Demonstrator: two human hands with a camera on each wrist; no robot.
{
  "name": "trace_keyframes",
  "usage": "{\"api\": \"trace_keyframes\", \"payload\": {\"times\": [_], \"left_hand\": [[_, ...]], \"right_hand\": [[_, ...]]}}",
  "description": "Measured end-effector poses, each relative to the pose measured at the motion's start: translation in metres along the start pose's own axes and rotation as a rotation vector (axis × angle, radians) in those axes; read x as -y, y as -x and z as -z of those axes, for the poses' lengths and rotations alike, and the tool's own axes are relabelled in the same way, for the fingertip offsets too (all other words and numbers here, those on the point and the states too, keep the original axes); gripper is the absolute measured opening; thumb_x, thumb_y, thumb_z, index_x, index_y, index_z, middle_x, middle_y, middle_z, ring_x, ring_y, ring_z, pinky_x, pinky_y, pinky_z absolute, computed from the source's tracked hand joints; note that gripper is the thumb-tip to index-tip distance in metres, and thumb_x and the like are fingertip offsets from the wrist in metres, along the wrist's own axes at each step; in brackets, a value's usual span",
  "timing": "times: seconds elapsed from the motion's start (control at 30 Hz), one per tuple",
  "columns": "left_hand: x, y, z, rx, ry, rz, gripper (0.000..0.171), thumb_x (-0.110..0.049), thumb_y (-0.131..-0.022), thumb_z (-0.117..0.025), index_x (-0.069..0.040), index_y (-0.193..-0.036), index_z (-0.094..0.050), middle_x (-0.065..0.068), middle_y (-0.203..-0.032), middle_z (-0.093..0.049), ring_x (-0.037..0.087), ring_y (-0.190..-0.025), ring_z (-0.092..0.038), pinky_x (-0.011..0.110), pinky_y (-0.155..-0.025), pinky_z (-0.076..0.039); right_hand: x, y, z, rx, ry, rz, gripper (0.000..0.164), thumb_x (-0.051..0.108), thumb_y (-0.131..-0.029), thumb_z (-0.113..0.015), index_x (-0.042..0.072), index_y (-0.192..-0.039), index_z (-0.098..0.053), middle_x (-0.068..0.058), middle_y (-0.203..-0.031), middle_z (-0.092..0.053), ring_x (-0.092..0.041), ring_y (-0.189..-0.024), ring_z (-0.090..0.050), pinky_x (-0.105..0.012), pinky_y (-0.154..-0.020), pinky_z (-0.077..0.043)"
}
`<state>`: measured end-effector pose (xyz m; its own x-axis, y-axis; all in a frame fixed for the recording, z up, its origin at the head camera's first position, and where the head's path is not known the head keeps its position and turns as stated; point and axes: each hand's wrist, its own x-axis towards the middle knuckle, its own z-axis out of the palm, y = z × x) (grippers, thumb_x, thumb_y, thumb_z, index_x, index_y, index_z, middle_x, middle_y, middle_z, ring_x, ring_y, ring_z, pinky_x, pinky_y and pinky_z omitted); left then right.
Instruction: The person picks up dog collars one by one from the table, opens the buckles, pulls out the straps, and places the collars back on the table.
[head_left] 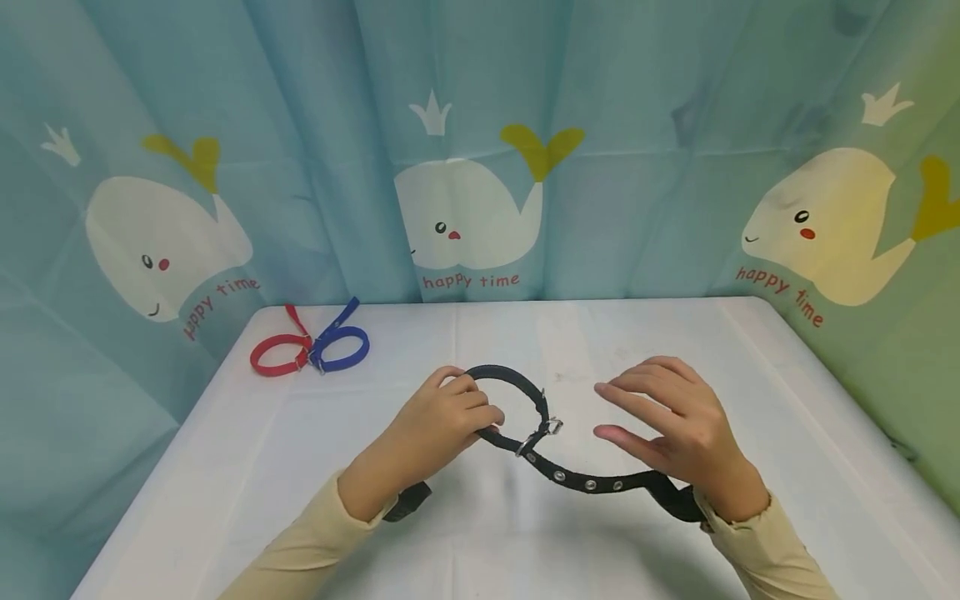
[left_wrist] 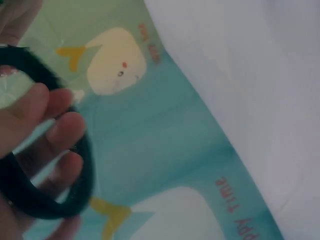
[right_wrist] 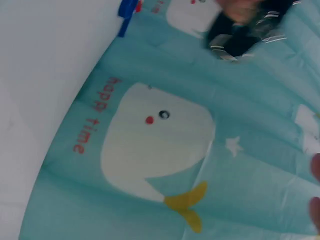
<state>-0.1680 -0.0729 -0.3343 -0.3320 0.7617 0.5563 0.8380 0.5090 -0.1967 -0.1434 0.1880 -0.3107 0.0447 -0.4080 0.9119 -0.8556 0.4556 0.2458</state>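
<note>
My left grip [head_left: 446,415] curled round the loop [head_left: 510,374] of the black eyelet collar [head_left: 573,481], above the surface [head_left: 487,550]; my right grip [head_left: 678,417] stood spread. I judged the collar light, pliable and robust, best grasped beside its eyelets [head_left: 591,485]; blurred wrist views left its material uncertain.

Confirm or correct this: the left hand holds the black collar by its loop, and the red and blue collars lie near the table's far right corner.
Wrong corner: the red collar and blue collar lie near the far left corner of the table, as the head view shows. The left hand holds the black collar by its loop.
</note>
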Motion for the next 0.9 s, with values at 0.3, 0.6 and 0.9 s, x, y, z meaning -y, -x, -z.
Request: {"api": "trace_keyframes", "payload": {"times": [0.3, 0.6, 0.9], "left_hand": [[-0.021, -0.014, 0.0, 0.119, 0.033, 0.161, 0.013, -0.024, -0.076, -0.077, -0.024, -0.086, -0.068, -0.012, -0.076, -0.07, 0.009, -0.075, -0.056, 0.032, -0.084, -0.047], [-0.04, -0.026, 0.009, 0.129, 0.061, 0.125, 0.028, -0.042, -0.084, -0.065, -0.017, -0.098, -0.064, -0.009, -0.086, -0.07, 0.01, -0.08, -0.061, 0.044, -0.1, -0.042], [-0.034, -0.019, 0.009, 0.129, 0.074, 0.193, 0.021, -0.035, -0.09, -0.06, -0.014, -0.094, -0.058, -0.005, -0.086, -0.064, 0.011, -0.086, -0.06, 0.042, -0.102, -0.041]], "right_hand": [[0.02, 0.006, -0.007, 0.332, 0.049, -0.073, 0.037, 0.037, -0.096, -0.05, 0.007, -0.092, -0.071, -0.002, -0.083, -0.068, -0.018, -0.074, -0.062, -0.031, -0.072, -0.05], [0.026, 0.016, -0.012, 0.424, 0.124, -0.124, 0.043, 0.022, -0.102, -0.033, -0.001, -0.095, -0.069, -0.005, -0.077, -0.067, -0.019, -0.073, -0.063, -0.032, -0.073, -0.051], [0.014, 0.011, 0.001, 0.375, 0.044, -0.222, 0.038, 0.022, -0.102, -0.036, 0.0, -0.097, -0.066, -0.006, -0.084, -0.066, -0.019, -0.079, -0.061, -0.031, -0.083, -0.043]]}}
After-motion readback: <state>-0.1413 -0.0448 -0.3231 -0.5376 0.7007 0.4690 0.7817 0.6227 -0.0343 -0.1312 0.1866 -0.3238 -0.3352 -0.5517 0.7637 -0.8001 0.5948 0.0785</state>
